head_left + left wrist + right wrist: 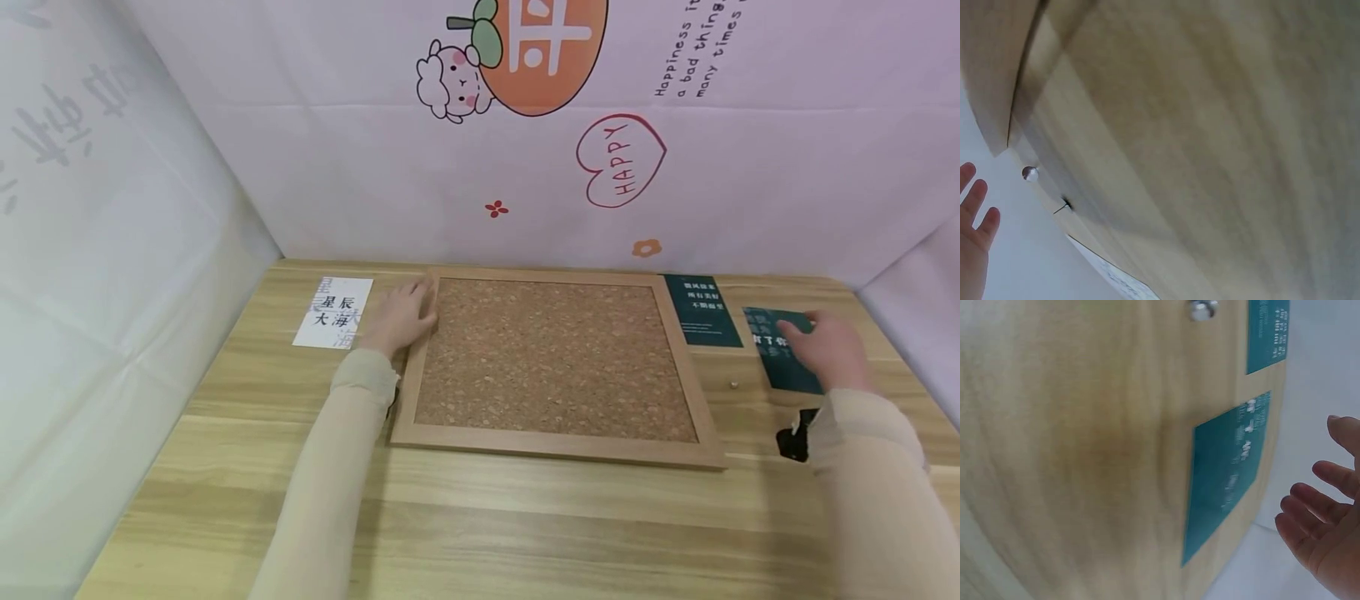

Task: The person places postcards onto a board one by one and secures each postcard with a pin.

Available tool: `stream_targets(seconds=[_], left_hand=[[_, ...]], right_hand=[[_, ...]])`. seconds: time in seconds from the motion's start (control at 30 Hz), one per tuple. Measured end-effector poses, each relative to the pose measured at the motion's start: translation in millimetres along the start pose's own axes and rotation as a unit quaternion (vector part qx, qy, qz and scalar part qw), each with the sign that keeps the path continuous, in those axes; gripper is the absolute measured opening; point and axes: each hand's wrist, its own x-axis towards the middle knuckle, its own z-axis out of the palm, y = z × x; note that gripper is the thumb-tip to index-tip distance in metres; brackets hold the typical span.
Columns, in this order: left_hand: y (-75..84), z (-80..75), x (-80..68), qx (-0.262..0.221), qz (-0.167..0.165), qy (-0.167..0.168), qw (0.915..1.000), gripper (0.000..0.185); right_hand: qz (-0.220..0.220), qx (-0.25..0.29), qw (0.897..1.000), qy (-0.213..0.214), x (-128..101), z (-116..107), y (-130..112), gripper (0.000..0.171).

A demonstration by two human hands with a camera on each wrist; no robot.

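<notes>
Resting at the left edge of the cork board (555, 358), the left hand (401, 317) lies flat with its fingers straight, gripping nothing; the white card (333, 311) sits just beside it on the worktop (480, 517). At the right of the frame, the right hand (828, 348) covers part of a dark green card (780, 354), hiding most of its print. In the right wrist view the fingers (1310, 503) are spread and loose, apart from the card. A second green card (702, 310) lies beside the board. A small pin (733, 385) lies between them. The wrist views are blurred.
</notes>
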Motion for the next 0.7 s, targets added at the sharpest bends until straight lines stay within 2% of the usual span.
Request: stream_targets(seconds=[0.23,0.7], left_hand=[[-1.6,5.2,0.0,0.006,0.009,-0.007,0.9999,0.063],[-5.2,10.3,-1.5,0.033,0.028,-0.019,0.9989,0.062]], right_hand=[[0.007,-0.001,1.000,-0.001,-2,9,13,0.078],[0.031,-0.013,0.999,-0.020,-6,19,23,0.085]])
